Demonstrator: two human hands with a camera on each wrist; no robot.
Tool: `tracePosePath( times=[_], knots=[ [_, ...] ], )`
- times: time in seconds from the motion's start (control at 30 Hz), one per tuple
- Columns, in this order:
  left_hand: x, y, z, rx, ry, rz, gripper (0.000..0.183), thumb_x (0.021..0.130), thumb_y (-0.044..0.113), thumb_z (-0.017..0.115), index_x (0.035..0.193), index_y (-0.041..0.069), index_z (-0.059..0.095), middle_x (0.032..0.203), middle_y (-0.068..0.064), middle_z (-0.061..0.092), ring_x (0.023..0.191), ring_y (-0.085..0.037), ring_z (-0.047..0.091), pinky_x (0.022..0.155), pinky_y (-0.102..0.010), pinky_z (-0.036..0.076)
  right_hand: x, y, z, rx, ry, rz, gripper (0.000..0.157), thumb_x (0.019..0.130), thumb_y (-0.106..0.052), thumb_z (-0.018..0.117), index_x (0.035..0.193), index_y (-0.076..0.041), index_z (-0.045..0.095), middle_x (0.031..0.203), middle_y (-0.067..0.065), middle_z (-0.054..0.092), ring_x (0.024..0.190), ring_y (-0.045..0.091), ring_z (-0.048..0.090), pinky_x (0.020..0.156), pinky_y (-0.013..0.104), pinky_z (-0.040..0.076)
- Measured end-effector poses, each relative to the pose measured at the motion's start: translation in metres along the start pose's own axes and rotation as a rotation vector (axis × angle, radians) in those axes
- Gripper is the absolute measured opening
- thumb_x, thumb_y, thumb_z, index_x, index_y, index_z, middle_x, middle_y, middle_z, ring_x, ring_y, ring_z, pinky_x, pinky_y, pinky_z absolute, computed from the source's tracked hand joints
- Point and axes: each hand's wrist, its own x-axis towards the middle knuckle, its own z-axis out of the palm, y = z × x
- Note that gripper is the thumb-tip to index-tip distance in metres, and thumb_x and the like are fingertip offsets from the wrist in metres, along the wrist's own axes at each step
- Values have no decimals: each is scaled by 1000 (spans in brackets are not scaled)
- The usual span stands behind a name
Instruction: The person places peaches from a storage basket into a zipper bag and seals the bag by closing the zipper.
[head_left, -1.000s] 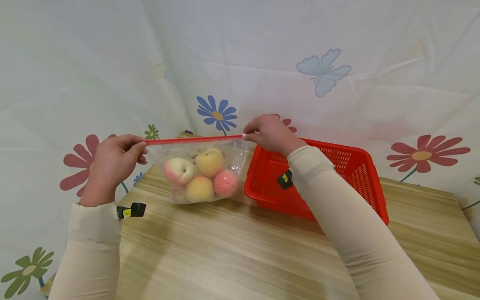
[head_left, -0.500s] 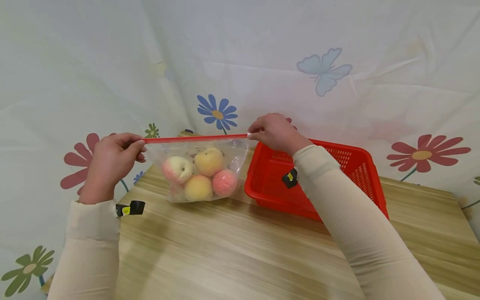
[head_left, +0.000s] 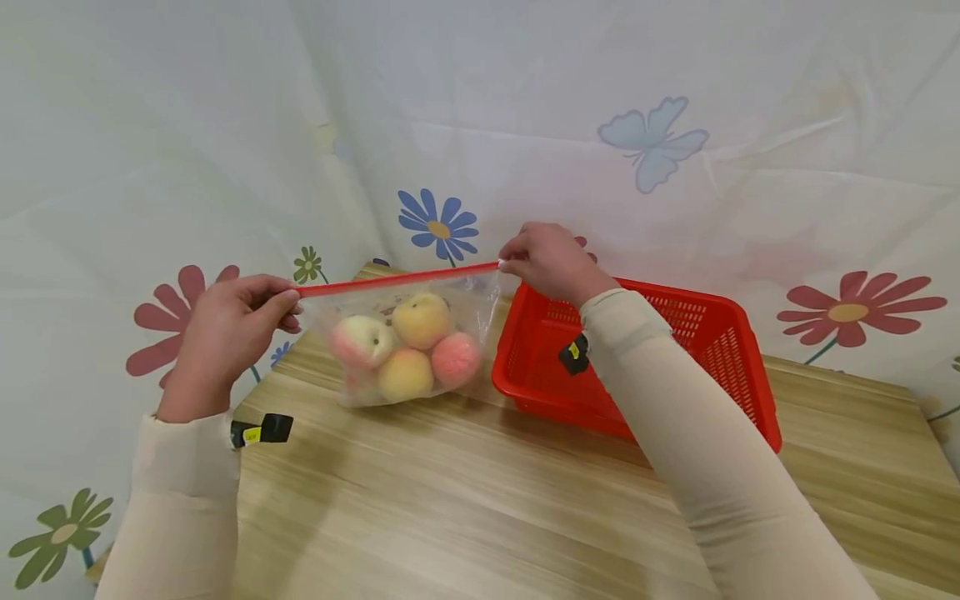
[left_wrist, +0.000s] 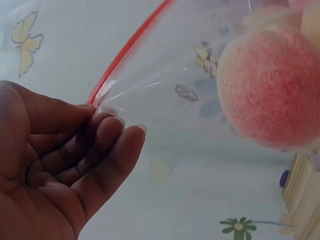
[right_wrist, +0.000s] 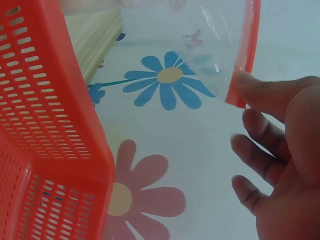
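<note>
A clear zip bag [head_left: 483, 292] with a red strip [head_left: 397, 277] along its top is held up by both hands, the strip pulled straight between them. Inside are several peaches [head_left: 422, 321], yellow and pink, bunched at the bottom. My left hand [head_left: 228, 333] pinches the strip's left end between thumb and fingers; the left wrist view shows this grip on the bag corner [left_wrist: 135, 95]. My right hand [head_left: 551, 262] pinches the right end, higher than the left. In the right wrist view its thumb presses on the red corner [right_wrist: 237, 92], the other fingers loosely bent.
A red perforated plastic basket [head_left: 517, 392] stands on the wooden table [head_left: 420, 508] right of the bag, partly under my right forearm. Only bare basket floor and walls show. Behind the table hangs a pale cloth [head_left: 480, 108] printed with flowers and a butterfly.
The right end of the red strip has moved slightly up and right. The left hand rose a little, then dipped, so the strip now slants more. Both hands keep their pinch.
</note>
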Motion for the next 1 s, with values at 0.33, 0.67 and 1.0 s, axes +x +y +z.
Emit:
tracePosePath(
  times=[0.33,0.67,1.0],
  knots=[
    [-6,15,24,-516,-133,60,34,96,26,60,109,-5,64,83,-1,68,72,-17,69,72,-25,58,16,10,11,24,85,100,36,95,-28,60,128,-15,63,112,6,64,101,23,54,90,37,53],
    [-16,32,68,-1012,-176,167,13,96,5,57,93,3,70,77,-3,68,64,-15,68,67,-31,60,30,15,17,127,193,159,34,97,-26,58,128,-13,63,121,7,65,105,25,56,92,38,53],
    [-22,50,92,-1156,-45,147,16,94,1,57,90,7,72,74,-5,66,61,-17,70,65,-32,60,13,10,30,324,170,262,37,92,-42,62,116,-17,52,111,4,62,97,20,57,82,35,55]
  ],
)
